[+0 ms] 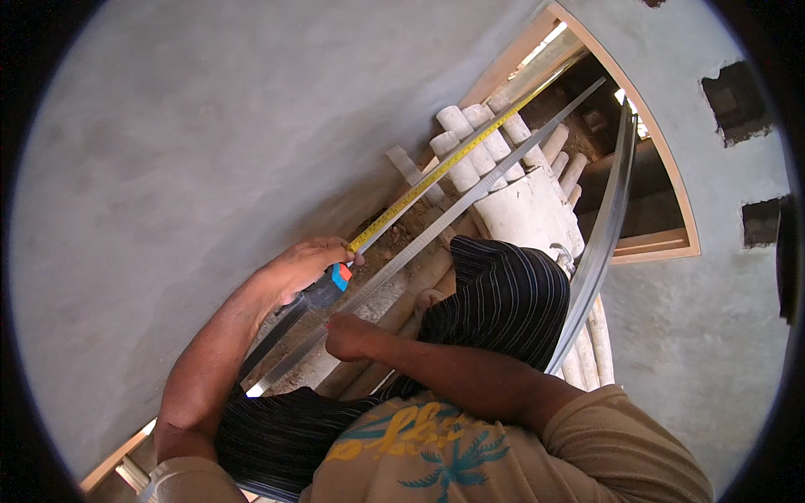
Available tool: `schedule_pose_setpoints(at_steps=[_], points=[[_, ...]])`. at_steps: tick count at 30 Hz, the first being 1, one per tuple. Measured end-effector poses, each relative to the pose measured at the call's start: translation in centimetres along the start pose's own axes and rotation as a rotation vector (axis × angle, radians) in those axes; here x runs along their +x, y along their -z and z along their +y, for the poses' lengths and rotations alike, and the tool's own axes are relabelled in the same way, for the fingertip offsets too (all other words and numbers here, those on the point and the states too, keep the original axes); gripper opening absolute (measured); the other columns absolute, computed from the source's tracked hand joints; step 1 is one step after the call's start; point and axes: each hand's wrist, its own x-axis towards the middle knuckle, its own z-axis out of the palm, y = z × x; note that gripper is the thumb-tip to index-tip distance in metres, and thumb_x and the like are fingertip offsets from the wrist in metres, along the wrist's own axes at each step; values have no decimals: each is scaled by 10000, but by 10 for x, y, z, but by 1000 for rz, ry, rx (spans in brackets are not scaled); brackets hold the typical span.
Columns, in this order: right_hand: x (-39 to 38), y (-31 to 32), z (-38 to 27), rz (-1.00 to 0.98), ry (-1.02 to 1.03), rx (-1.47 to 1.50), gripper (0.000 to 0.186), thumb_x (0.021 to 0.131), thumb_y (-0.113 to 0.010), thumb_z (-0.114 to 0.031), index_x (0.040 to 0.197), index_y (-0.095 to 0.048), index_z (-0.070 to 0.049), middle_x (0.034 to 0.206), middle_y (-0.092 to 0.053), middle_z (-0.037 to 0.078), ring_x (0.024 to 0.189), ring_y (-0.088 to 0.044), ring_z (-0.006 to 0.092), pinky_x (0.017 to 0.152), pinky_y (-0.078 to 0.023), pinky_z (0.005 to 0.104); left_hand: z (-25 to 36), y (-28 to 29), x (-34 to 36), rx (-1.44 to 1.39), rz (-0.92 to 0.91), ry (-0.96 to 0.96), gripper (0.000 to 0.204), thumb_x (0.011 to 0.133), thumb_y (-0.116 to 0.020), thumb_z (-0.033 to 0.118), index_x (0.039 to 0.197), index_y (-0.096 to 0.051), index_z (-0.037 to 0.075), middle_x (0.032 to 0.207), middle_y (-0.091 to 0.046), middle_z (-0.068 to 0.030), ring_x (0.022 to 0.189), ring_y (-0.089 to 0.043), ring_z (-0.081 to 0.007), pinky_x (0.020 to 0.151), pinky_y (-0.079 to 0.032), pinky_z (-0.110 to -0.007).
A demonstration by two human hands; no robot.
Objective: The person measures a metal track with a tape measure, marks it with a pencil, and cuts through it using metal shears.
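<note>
1. My left hand (314, 261) is wrapped around a tape measure (325, 288), black with blue and orange, its fingers by the mouth where the blade comes out.
2. My right hand (350, 339) sits just below and right of the case, fingers curled, fingertips at a grey metal strip (419, 245); I cannot tell whether they grip it.
3. Between that strip and the blade shows a rough brown surface (384, 253).
4. The yellow blade (419, 190) runs out from my left hand to the upper right, along a second strip.
5. Pale, round-ended poles (454, 122) lie bunched under the far stretch of both strips.
6. Dark striped cloth (507, 293) covers my bent leg, right of my hands.
7. Beside it, long metal profiles (600, 251) lean past my knee.
8. Behind them is a wooden frame (678, 161) around an opening.
9. At far right, the grey wall (671, 318) has dark, rough-edged holes (736, 101).
</note>
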Motion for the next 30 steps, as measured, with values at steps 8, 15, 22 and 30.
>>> schedule_pose_setpoints(at_steps=[8, 15, 22, 30], points=[[-6, -2, -3, 36, -45, 80, 339, 826, -534, -133, 1026, -683, 97, 1092, -652, 358, 1068, -655, 469, 923, -528, 512, 0, -20, 38, -56, 69, -69, 284, 936, -622, 293, 1067, -721, 61, 898, -673, -42, 809, -587, -128, 688, -466, -302], [4, -5, 1, 23, -31, 90, 372, 893, -509, -135, 1187, -645, 48, 1228, -628, 320, 1162, -620, 456, 987, -486, 534, 33, -73, 89, -15, -1, -195, 307, 917, -595, 284, 996, -765, 41, 990, -727, -83, 848, -639, -166, 785, -495, -336], [1, -13, 2, 104, 62, 86, 377, 958, -488, -129, 1298, -606, -15, 1316, -604, 282, 1209, -599, 445, 1011, -468, 560, 24, -79, 119, 584, 149, -621, 281, 895, -563, 208, 1012, -741, 24, 909, -721, -141, 827, -674, -249, 762, -524, -375], [7, -14, 7, 39, 38, 56, 380, 957, -475, -170, 1267, -608, 4, 1319, -595, 291, 1211, -589, 442, 1015, -461, 529, -26, -71, 140, 763, -12, -222, 285, 826, -593, 92, 1071, -735, 52, 1053, -713, -189, 930, -711, -349, 801, -565, -445]])
